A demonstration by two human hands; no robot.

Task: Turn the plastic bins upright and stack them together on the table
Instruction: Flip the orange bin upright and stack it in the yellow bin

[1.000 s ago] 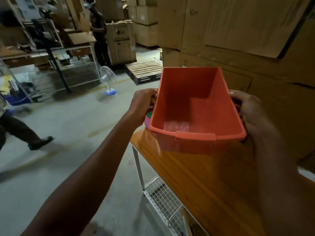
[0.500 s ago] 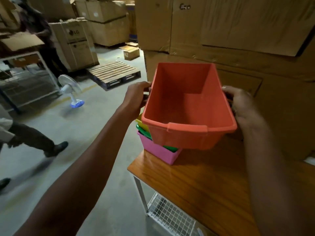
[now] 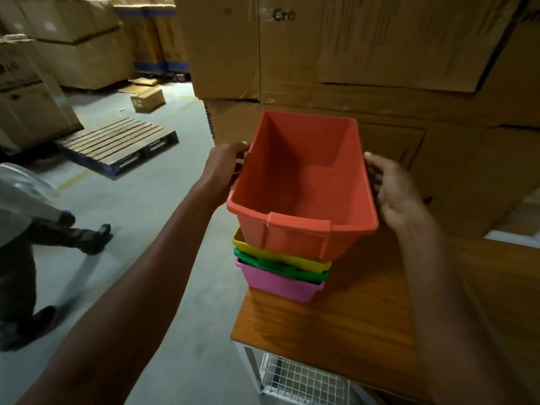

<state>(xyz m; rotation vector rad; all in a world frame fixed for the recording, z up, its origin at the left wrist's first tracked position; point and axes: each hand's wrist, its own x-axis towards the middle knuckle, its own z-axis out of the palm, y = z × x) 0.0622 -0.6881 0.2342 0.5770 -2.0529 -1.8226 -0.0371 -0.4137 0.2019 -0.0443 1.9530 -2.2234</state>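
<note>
An orange plastic bin [image 3: 304,182] is upright, open side up, held between both my hands. My left hand [image 3: 225,171] grips its left rim and my right hand [image 3: 391,191] grips its right rim. Its base sits at the mouth of a nested stack: a yellow bin [image 3: 280,255] on a green bin [image 3: 280,267] inside a pink bin [image 3: 277,285]. The stack stands at the left end of the wooden table [image 3: 350,323]. How deep the orange bin sits in the yellow one is hidden.
Tall cardboard boxes [image 3: 380,54] rise right behind the table. A wire shelf [image 3: 301,381] hangs under the tabletop. On the concrete floor to the left lie a wooden pallet [image 3: 117,144] and a small carton [image 3: 147,99]; a person's legs [image 3: 43,244] pass at the far left.
The orange bin has come down over the coloured stack, which now shows in full below it. The view has swung right and down; the walking person has moved nearer the left edge.
</note>
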